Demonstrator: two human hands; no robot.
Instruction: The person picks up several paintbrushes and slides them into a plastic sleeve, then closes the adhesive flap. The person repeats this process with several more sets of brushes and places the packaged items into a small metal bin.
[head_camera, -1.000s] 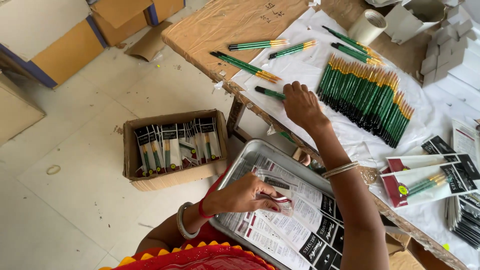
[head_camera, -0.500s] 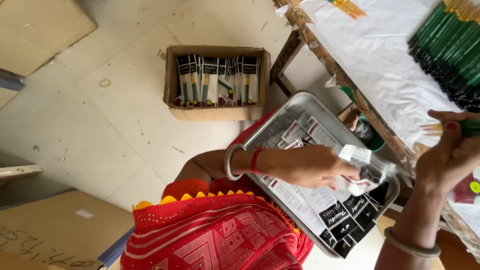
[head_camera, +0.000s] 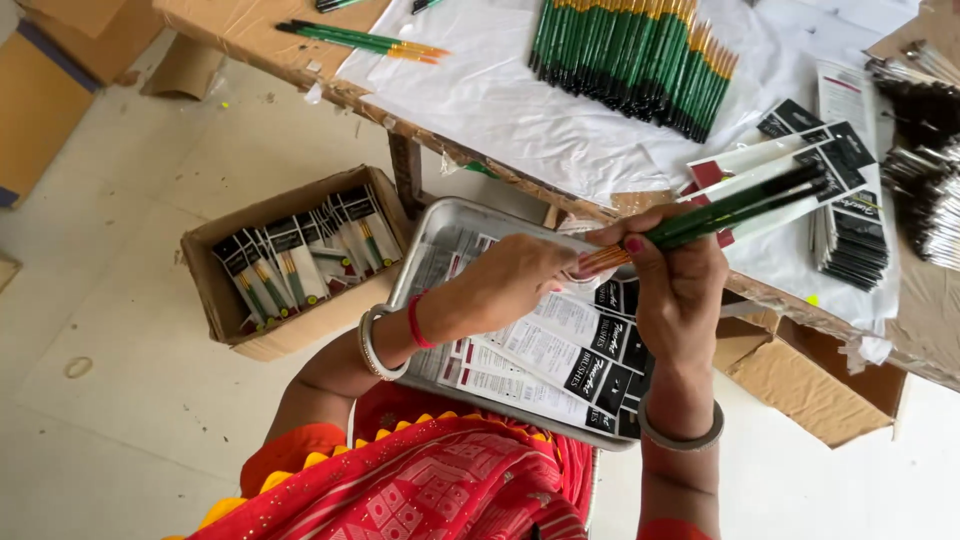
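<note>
Gripping a small bundle of green-handled paintbrushes (head_camera: 735, 205), the right hand (head_camera: 680, 285) closes around the orange ferrule end, while the left hand (head_camera: 515, 285) pinches in at the same spot, fingers curled on the bristle tips and what looks like a clear sleeve (too blurred to be sure). The bundle slants up and to the right, its dark handle ends hanging over the front edge of the bench (head_camera: 250, 30).

These brushes look light, thin and stiff, with smooth lacquered handles that could slide against each other, so a firm hold near the ferrules, where they bunch tightest, seems the sound place; the bristles are the soft, easily bent part and are best left unpressed.

Below the hands sits a metal tray (head_camera: 440, 225) on the lap, lined with flat printed packets (head_camera: 545, 360), and its raised rim lies close under both wrists. A cardboard box (head_camera: 215, 260) of filled packets stands on the floor, just beside the tray's left edge. On the bench's white sheet (head_camera: 500, 100) a long row of green brushes (head_camera: 630, 60) lies toward the far edge, more packets (head_camera: 845, 210) sit by the right corner, and a few loose brushes (head_camera: 360, 40) rest near the left. Open room is mostly above the tray; the bench edge crowds the handle ends.
</note>
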